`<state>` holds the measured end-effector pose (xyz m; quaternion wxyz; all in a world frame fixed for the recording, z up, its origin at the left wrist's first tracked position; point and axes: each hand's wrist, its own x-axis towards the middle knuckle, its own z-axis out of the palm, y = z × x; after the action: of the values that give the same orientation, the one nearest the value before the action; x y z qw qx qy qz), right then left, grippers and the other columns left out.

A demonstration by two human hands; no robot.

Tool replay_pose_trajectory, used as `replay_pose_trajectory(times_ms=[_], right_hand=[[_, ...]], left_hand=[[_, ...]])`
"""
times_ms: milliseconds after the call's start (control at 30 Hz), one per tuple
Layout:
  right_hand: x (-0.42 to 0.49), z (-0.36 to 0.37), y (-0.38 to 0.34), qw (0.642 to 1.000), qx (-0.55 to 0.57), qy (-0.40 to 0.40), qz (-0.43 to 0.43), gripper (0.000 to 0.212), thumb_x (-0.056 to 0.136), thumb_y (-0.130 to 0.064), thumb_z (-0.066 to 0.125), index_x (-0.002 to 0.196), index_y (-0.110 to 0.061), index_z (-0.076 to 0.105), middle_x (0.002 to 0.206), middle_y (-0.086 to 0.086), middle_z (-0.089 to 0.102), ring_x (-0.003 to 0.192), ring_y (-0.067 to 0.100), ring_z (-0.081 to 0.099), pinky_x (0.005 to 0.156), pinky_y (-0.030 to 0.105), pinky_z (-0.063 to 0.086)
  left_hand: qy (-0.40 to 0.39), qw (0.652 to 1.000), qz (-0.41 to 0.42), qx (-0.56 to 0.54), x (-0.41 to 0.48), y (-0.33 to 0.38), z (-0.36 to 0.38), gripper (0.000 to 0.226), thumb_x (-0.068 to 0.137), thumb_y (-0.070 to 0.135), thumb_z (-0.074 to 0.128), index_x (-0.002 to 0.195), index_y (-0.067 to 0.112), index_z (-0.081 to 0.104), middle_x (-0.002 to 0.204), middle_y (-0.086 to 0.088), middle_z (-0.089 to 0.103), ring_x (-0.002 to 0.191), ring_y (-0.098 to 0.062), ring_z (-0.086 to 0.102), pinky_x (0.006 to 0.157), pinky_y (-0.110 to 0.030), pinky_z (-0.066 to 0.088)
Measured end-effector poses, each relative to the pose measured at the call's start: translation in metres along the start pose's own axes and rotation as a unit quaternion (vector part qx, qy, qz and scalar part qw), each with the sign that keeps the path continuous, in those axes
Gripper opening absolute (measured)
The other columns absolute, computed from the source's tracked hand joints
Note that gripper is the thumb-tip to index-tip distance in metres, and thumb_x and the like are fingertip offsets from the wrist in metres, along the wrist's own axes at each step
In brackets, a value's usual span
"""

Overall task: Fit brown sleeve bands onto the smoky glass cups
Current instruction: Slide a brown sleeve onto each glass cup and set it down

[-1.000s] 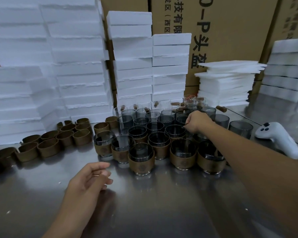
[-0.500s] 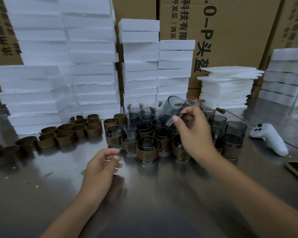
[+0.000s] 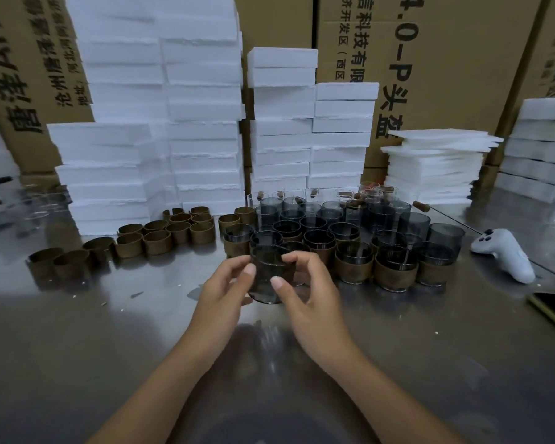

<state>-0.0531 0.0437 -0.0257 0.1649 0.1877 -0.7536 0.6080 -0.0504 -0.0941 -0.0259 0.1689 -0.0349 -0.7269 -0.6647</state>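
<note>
Left grip [image 3: 223, 291] and right grip [image 3: 306, 293] both held bare smoky cup [image 3: 269, 274] by its sidewalls. Glass looked rigid, slick, breakable; best kept there, off rim.

The left hand [image 3: 225, 293] and right hand [image 3: 308, 296] cover the sides of the held smoky glass cup [image 3: 266, 267]. A dark flat object [image 3: 553, 310] at the right edge of the table [image 3: 109, 363] is cut off.

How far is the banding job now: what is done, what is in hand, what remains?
Done: the front cups wear bands. In hand: the left hand and right hand hold one cup with no band on it. Left: bare cups at the back and right wait, and loose bands stand to the left.
</note>
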Motion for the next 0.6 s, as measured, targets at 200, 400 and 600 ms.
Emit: replay_pose_trajectory(times_ms=[200,400,600], right_hand=[[0.001,-0.001,0.01,0.999,0.013,0.004,0.03,0.054,0.089,-0.029,0.065,0.139,-0.027,0.044,0.113,-0.025,0.048,0.1,-0.022,0.046,0.081,0.001,0.038],[-0.001,0.003,0.009,0.995,0.032,-0.093,0.028,0.079,0.084,-0.047,0.062,0.147,-0.045,0.014,0.141,-0.03,0.035,0.129,-0.015,0.033,0.105,0.014,0.032],[0.0,0.005,0.014,0.996,0.042,-0.057,0.055,0.076,0.085,-0.033,0.069,0.148,-0.025,0.028,0.129,-0.017,0.055,0.121,-0.004,0.049,0.106,0.025,0.04]], left_hand=[[-0.046,0.999,-0.018,0.011,-0.002,0.0,-0.001,0.045,0.078,0.05,0.05,0.114,0.025,0.061,0.11,-0.001,0.069,0.099,-0.017,0.067,0.084,-0.027,0.055],[-0.046,0.997,-0.04,-0.046,-0.003,0.002,0.002,0.057,0.074,0.052,0.054,0.116,0.014,0.06,0.104,-0.01,0.072,0.092,-0.022,0.071,0.084,-0.035,0.057],[-0.06,0.998,-0.031,-0.004,-0.001,-0.002,0.002,0.057,0.075,0.057,0.049,0.115,0.02,0.062,0.107,-0.002,0.072,0.099,-0.016,0.068,0.094,-0.04,0.052]])
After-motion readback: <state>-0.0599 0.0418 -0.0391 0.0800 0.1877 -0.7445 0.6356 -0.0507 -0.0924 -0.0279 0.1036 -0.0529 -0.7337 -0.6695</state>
